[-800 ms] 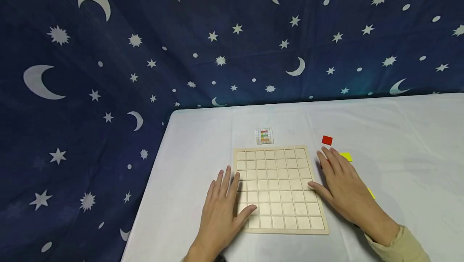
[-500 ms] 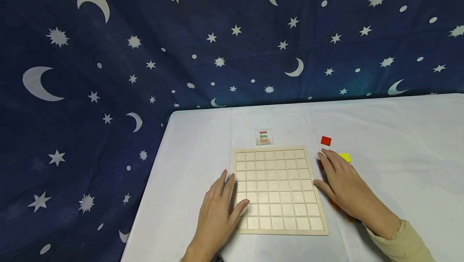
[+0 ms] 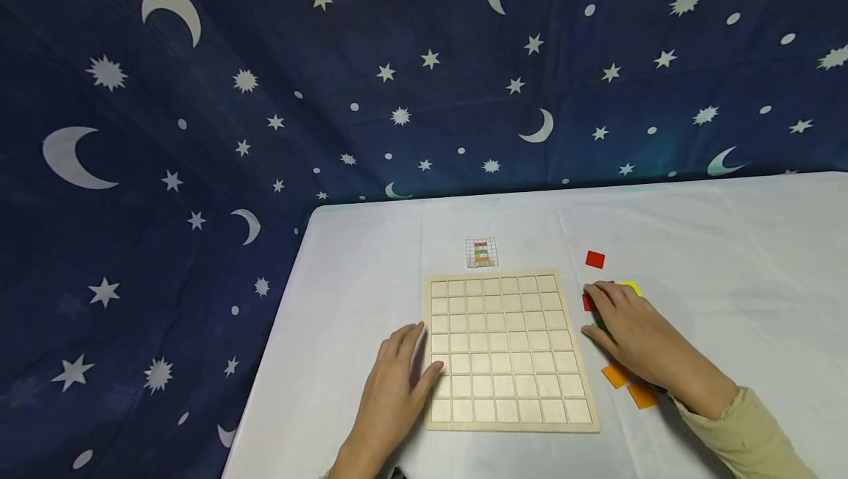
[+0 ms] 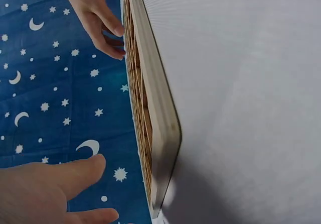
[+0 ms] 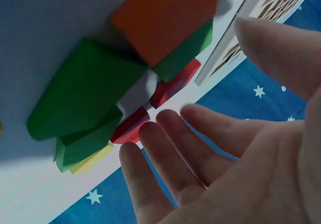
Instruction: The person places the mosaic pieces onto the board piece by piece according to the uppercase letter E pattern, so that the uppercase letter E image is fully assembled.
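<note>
A square wooden grid board [image 3: 503, 346] lies flat on the white table. At its left edge is my left hand [image 3: 391, 383], thumb apart from the relaxed fingers and nothing held; the left wrist view has this hand [image 4: 55, 189] beside the board's thick rim [image 4: 160, 108]. My right hand [image 3: 639, 339] hovers low over coloured square tiles to the right of the board, fingers loosely bent. Around it show a red tile [image 3: 587, 303], a yellow tile [image 3: 632, 287] and orange tiles [image 3: 615, 374]. In the right wrist view, green tiles [image 5: 88, 88] lie beyond its spread fingers [image 5: 170, 153], apart from them.
Behind the board lies a small printed card [image 3: 481, 252] with a coloured grid pattern. A separate red tile [image 3: 595, 260] sits farther back on the right. Dark blue cloth [image 3: 265, 96] with moons and stars hangs behind and left of the white tabletop [image 3: 762, 265].
My left hand has slid left, off the board's squares to its edge. The right hand has drawn away from the board's right edge, its fingers bending more, and orange tiles now show below it.
</note>
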The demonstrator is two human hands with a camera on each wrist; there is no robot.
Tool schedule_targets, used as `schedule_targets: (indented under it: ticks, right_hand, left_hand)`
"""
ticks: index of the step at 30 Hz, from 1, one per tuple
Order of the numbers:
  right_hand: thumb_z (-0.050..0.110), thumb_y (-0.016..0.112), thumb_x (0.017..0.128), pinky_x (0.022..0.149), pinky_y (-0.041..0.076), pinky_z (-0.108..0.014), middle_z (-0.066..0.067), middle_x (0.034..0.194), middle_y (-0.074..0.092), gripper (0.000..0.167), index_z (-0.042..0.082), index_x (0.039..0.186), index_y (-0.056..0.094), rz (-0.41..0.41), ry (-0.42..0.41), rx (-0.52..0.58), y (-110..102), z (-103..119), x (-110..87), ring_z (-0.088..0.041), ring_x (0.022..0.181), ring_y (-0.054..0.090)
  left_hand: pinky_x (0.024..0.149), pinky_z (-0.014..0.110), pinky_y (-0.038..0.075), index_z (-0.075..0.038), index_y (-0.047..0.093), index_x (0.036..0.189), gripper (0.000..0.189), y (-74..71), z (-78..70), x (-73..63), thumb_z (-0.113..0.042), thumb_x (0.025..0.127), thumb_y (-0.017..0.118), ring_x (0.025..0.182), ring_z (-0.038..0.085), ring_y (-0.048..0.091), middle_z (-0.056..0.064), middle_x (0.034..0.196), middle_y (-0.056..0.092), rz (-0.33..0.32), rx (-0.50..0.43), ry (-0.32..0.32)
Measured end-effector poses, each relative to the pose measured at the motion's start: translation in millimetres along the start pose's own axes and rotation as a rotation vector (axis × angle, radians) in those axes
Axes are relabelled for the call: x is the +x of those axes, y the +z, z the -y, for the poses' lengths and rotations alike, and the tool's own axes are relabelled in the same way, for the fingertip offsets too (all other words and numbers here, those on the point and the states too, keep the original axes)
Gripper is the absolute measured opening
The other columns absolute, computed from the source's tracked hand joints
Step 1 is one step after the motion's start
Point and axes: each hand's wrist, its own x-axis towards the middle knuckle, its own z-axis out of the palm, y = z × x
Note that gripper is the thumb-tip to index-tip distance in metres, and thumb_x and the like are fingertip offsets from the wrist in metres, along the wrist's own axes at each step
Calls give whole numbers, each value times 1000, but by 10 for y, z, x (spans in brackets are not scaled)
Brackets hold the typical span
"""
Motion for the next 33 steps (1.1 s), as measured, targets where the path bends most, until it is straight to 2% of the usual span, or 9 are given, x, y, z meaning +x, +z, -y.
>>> schedule_targets:
  ticks: [6,13,20,25,33]
  right_hand:
    - [23,74,88,90,45,-55,-22,122,56,50,-8,123,57,-2,-20,-26,-8,-68,55,-39,110,49]
    - [19,75,88,87,47,-51,-20,112,58,37,-7,112,62,11,-20,-31,-26,-95,141,-35,101,50]
    - [11,79,83,83,51,-48,-18,102,60,28,-4,100,64,1,7,-40,-27,-84,193,-34,94,51]
    - [8,81,81,79,52,-46,-17,97,60,27,-3,97,64,5,23,-29,-33,-89,220,-32,90,51]
    - [6,83,78,75,52,-43,-12,89,59,25,-2,92,64,0,33,6,-53,-97,259,-28,85,51]
  left_hand:
    - [98,44,50,-6,51,142,62,13,18,38,-32,90,73,123,27,55,11,134,57,5,-7,-4]
    - [91,40,52,-6,54,140,58,36,48,62,-26,90,75,111,21,59,8,123,61,36,-48,-34]
    - [73,23,50,-2,54,137,57,35,82,46,-17,88,77,85,9,53,1,104,59,70,-152,-28]
    - [68,20,48,3,55,134,57,43,100,47,-11,84,79,80,8,51,4,105,58,75,-215,-28]
    - [65,19,48,6,58,131,55,50,131,87,-10,83,80,78,8,50,5,105,56,114,-303,-79]
